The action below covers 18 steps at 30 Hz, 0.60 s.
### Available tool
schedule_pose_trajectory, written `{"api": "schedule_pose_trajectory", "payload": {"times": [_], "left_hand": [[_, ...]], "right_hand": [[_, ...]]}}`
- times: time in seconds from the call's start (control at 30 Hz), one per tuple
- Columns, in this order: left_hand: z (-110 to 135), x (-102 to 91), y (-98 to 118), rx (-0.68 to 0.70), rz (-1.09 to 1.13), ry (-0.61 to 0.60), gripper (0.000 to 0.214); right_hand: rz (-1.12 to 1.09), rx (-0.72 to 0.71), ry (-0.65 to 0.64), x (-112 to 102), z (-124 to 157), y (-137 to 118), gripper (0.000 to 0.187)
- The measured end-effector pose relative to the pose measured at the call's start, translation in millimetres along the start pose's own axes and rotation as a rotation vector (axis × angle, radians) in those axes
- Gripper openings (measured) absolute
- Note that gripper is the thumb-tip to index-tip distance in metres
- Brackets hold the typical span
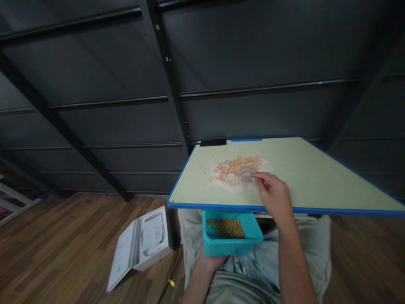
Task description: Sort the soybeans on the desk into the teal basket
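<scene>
A pale green table (316,177) with a blue edge carries a heap of white grains mixed with yellow beans (236,171). My right hand (274,194) rests on the table with its fingers curled together, the fingertips touching the heap's right side at a small clear object I cannot name. Below the table's front edge, a turquoise plastic tub (232,245) holds yellow beans (226,228). My left hand (209,261) grips the tub from underneath, over my lap; most of its fingers are hidden behind the tub.
An open white box (141,245) lies on the wooden floor to the left of my legs, with a dark cable (171,278) beside it. A dark panelled wall with metal beams stands behind the table. A black clip (213,142) sits on the table's far edge.
</scene>
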<state>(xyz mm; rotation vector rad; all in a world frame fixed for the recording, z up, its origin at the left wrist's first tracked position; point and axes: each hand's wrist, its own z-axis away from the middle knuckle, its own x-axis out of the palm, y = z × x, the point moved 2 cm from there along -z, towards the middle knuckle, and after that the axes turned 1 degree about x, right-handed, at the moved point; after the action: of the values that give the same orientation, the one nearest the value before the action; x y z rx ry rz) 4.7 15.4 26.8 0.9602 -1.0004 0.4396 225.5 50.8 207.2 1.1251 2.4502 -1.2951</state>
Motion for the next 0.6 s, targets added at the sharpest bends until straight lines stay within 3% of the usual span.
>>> {"api": "schedule_pose_trajectory", "payload": {"times": [0.23,0.6], "left_hand": [[1.0,7.6,0.5,0.018,0.011,-0.007,0.038],[-1.5,-0.5,-1.7,-0.003,0.045,-0.059,0.033]], "right_hand": [[0.02,0.02,-0.034,-1.1,0.9,-0.6,0.028],[-0.054,-0.034,-0.111,-0.6,2.0,-2.6,0.028]]}}
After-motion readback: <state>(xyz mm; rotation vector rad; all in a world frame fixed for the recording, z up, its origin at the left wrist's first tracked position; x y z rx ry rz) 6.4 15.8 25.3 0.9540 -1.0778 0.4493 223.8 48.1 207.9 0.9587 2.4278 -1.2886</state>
